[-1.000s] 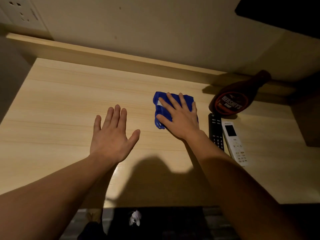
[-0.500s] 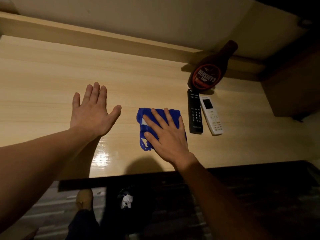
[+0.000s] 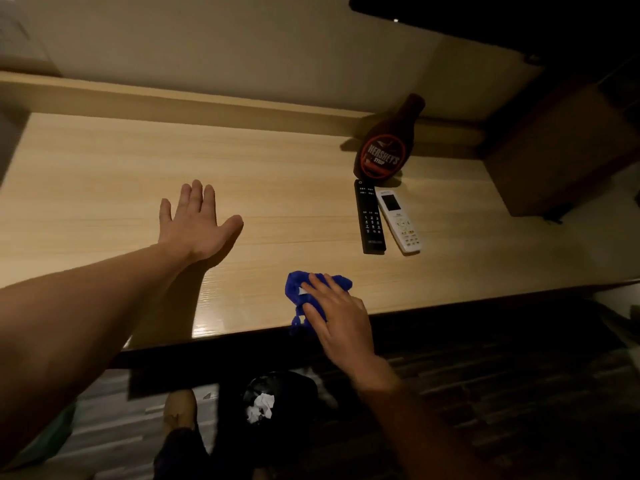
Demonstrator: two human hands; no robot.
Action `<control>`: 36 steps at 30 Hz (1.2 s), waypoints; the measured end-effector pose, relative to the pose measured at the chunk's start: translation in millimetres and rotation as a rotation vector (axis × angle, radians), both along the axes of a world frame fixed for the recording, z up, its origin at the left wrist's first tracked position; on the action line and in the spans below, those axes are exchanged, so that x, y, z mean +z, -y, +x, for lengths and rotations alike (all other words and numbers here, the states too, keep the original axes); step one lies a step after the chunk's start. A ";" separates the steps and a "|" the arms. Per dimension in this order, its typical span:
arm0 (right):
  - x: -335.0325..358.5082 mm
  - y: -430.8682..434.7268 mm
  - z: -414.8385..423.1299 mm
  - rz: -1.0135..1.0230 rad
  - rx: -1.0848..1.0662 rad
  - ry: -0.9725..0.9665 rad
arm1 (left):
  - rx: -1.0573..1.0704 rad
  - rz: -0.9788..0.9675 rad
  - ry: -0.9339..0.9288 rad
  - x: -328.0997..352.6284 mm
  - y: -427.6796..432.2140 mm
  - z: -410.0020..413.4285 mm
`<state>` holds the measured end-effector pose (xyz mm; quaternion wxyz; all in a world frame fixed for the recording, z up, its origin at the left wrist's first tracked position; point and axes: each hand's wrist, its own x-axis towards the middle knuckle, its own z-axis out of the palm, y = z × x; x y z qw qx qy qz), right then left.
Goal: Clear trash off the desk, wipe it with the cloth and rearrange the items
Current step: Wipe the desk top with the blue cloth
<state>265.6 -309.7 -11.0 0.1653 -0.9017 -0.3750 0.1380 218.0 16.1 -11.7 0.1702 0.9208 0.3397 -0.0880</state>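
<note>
i note the right hand (image 3: 341, 315) pressing flat, fingers spread, on the blue cloth (image 3: 313, 289) at the desk's (image 3: 104, 174) front edge, the left hand (image 3: 195, 221) lying open and flat on the wood, holding nothing, two remotes (image 3: 384, 216) beside a syrup bottle (image 3: 384, 147).

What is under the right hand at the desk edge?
A crumpled blue cloth lies under the right hand, on the light wooden desk. The cloth's middle is covered.

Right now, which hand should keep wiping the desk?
The right hand: it already presses the blue cloth at the desk's front edge. The left hand lies flat and empty.
</note>
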 end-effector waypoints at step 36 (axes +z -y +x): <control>162.0 -384.0 -42.2 0.567 -0.455 -1.613 | 1.049 -1.769 0.938 166.0 -187.8 -131.9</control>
